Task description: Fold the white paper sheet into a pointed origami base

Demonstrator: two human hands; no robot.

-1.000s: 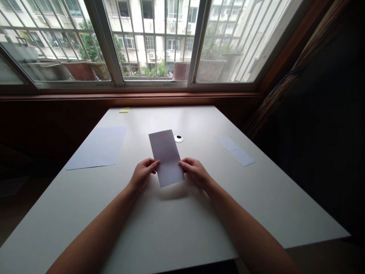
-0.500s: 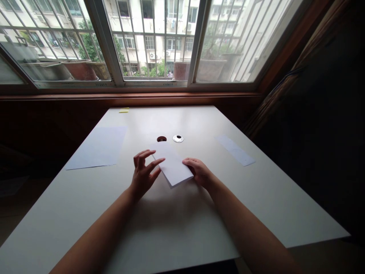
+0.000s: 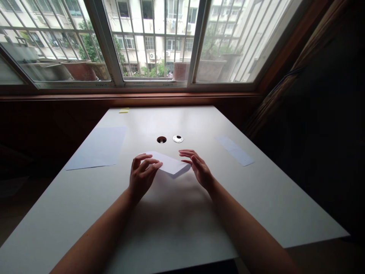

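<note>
A folded white paper (image 3: 169, 164) lies on the white table (image 3: 176, 213) in front of me, turned crosswise, its right corner slightly raised. My left hand (image 3: 142, 176) rests at the paper's left end with curled fingers, fingertips touching its edge. My right hand (image 3: 197, 166) hovers just right of the paper, fingers stretched out and apart, holding nothing.
A flat white sheet (image 3: 98, 147) lies at the table's left. A narrow paper strip (image 3: 235, 150) lies at the right. A dark cable hole (image 3: 161, 139) and its round metal cap (image 3: 178, 139) sit behind the paper. A yellow note (image 3: 124, 110) is near the window sill.
The paper was held upright in both hands, then laid down and turned crosswise on the table. My right hand has let go and opened; my left moved onto the paper's left end.
</note>
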